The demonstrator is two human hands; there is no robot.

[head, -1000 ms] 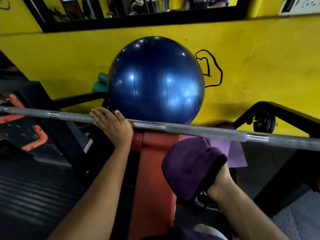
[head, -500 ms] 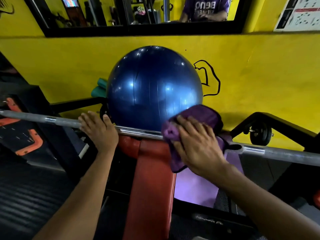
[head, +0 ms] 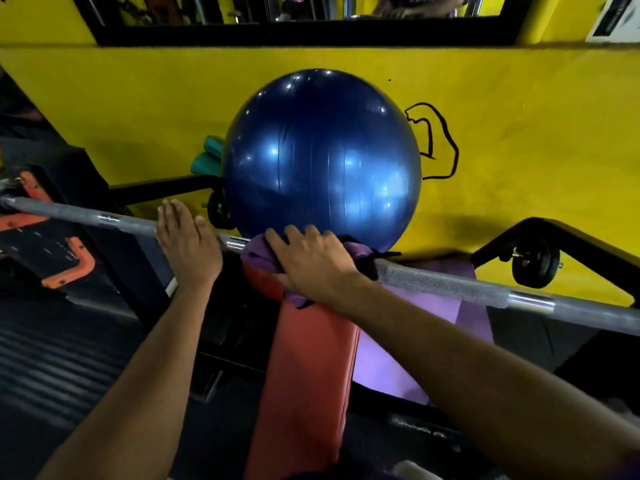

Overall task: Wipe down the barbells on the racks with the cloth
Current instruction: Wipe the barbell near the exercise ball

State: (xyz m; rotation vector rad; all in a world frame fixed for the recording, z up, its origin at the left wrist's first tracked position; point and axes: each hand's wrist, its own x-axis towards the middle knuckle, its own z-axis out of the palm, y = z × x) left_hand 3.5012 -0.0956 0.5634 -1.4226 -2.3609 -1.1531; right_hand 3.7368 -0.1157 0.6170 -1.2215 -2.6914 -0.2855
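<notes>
A steel barbell [head: 450, 285] runs across the view from the left rack to the lower right, above a red bench [head: 304, 375]. My left hand [head: 185, 249] rests over the bar left of centre, its fingers draped over the top. My right hand [head: 311, 265] grips a purple cloth [head: 259, 259] wrapped around the bar's middle, just right of my left hand. The bar section under the cloth and both hands is hidden.
A big blue exercise ball [head: 322, 157] sits right behind the bar against the yellow wall [head: 519, 133]. A black rack arm with a small plate [head: 535, 263] stands at right; orange rack parts [head: 69, 268] at left. A purple mat [head: 433, 341] lies under the bar.
My right hand has brought the cloth up from below onto the bar, then slid it left along the bar toward my left hand, which has stayed on the bar.
</notes>
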